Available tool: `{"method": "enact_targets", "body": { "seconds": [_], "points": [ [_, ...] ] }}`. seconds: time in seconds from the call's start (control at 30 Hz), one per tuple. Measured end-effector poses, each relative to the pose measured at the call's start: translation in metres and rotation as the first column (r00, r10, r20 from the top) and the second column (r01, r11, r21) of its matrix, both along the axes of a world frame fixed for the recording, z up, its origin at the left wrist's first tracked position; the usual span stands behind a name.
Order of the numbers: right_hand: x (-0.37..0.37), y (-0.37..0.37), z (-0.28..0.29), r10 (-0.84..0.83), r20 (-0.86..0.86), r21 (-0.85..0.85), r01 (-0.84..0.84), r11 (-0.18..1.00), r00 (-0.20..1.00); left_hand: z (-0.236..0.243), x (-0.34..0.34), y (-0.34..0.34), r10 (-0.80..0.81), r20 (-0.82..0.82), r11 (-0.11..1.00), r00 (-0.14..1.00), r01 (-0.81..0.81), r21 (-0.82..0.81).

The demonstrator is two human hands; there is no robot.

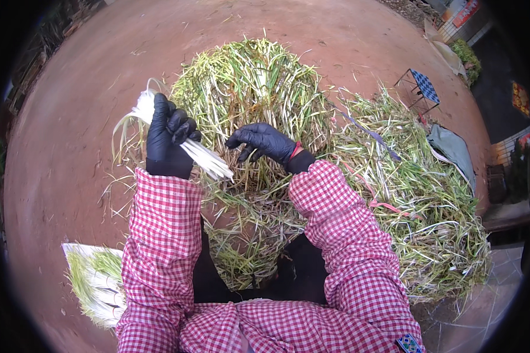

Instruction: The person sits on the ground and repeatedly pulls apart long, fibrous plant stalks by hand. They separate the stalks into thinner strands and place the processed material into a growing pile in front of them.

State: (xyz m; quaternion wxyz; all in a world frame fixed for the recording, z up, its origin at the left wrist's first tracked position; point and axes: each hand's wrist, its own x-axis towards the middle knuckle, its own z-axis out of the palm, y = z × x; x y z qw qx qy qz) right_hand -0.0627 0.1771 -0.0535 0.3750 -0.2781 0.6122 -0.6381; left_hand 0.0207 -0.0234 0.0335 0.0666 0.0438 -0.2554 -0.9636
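Note:
My left hand (169, 130), in a black glove, is closed around a bundle of long white chive-like stalks (209, 160). Their cut-looking ends slant down to the right, while limp pale leaves droop past the other side of the fist. My right hand (262, 143), gloved in black too, hovers just right of the bundle. Its fingers are bent but apart, with nothing visible in them. Directly behind both hands rises a large heap of green and yellowish stalks (250, 76). Loose leaf scraps (247, 220) lie below my hands, between my knees.
At lower left, several neat bundles with white stems and green tips (103, 288) lie on a white sheet. A wide pile of stripped leaves (424, 235) spreads on the right, with a grey-green cloth (452, 152) at its edge. Beyond stands a small blue-checked stool (425, 86).

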Motion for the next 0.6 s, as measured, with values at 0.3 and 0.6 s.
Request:
{"method": "enact_targets", "body": {
  "seconds": [0.3, 0.6],
  "points": [
    [-0.079, 0.026, -0.115, -0.313, -0.558, 0.597, 0.634, 0.492, 0.769, -0.004, -0.001, -0.024, 0.05, 0.045, 0.998, 0.998, -0.048, -0.048],
    [-0.098, 0.11, -0.07, -0.725, -0.399, 0.051, 0.803, 0.594, 0.562, -0.004, -0.002, -0.044, 0.057, 0.08, 0.997, 0.995, -0.054, -0.046]
  ]
}}
